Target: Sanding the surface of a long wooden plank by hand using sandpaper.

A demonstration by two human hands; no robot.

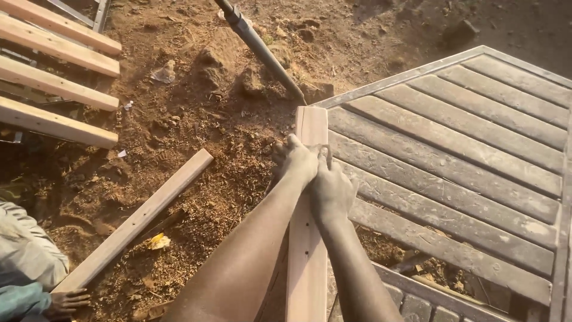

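Dirt (196,149) with wood chips lay open on the left, where a loose board (137,220) rested. Left hand (295,161) and right hand (330,191) both wrapped tight around a smooth plank (310,125). Its end met the grey slatted panel's (453,143) metal edge.

My left hand (293,161) and right hand (329,189) press side by side on a pale wooden plank (307,250) running away from me over sawdust-strewn dirt. Its far end touches a slatted metal-framed panel (476,155). A second plank (134,223) lies to my left, another person's hand (67,301) at its near end.
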